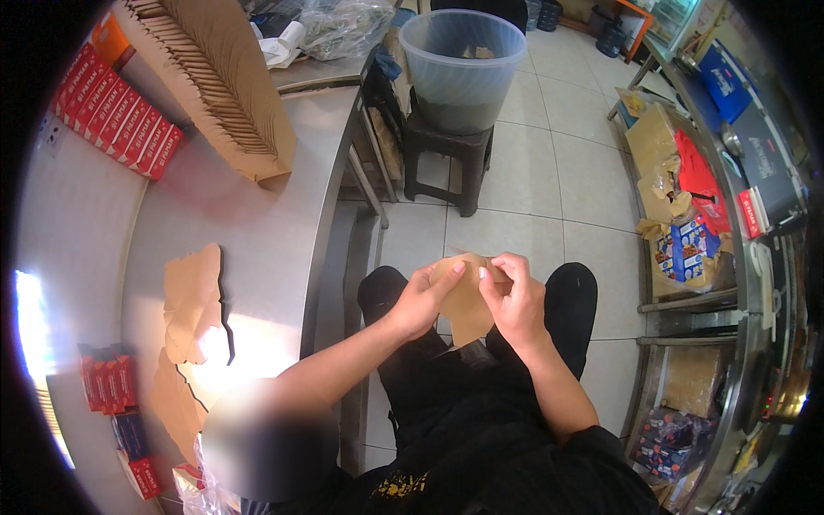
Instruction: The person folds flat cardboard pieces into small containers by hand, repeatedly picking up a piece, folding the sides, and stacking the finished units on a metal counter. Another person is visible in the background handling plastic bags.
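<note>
Above my lap, between my knees, I hold a brown cardboard box blank (468, 316), partly bent along its upper edge. My left hand (421, 300) grips its left side, the thumb lying on the face of the card. On the other side my right hand (517, 302) pinches the upper right corner between thumb and fingers. Flat brown cardboard blanks (192, 300) lie on the steel table (257, 227) to my left. Farther along that table stands a long row of nested brown cardboard boxes (206, 81).
Red boxes (116, 116) are stacked by the left wall, with small red packets (108, 378) nearer me. Ahead, a translucent bucket (463, 81) rests on a dark stool (448, 163). Metal shelving (687, 302) holding bags and cartons lines the right side. A blurred patch covers the lower left.
</note>
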The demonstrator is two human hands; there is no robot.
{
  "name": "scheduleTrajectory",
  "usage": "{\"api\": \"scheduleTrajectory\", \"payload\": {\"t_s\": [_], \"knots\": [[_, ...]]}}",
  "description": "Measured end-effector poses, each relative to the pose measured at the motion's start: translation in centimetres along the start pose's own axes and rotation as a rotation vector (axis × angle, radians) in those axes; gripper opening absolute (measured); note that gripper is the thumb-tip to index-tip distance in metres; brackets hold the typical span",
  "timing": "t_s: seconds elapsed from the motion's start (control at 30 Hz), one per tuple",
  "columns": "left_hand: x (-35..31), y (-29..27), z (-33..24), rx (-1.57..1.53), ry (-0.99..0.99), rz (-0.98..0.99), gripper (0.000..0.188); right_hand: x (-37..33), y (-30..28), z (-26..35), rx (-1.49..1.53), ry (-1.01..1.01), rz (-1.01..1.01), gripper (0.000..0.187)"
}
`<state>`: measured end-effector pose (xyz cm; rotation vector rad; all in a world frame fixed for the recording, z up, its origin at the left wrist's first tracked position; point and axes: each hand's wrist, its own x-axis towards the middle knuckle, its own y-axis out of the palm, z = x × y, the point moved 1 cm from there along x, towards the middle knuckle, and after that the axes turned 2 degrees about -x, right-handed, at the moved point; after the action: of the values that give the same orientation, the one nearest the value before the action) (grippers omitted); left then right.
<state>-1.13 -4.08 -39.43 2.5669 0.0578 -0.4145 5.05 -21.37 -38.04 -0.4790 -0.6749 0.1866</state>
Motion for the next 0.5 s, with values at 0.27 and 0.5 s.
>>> {"api": "scheduleTrajectory", "payload": {"t_s": [0.27,0.5], "knots": [[-0.2,-0.1,-0.3,0.019,0.016,0.067,0.046,0.0,-1.0,-1.5,0.546,0.433,0.153,0.024],[-0.4,0.2,-0.8,-0.081,-0.022,0.056,0.048,-0.7,0.2,-1.4,0.631,0.486,0.095,0.024]]}}
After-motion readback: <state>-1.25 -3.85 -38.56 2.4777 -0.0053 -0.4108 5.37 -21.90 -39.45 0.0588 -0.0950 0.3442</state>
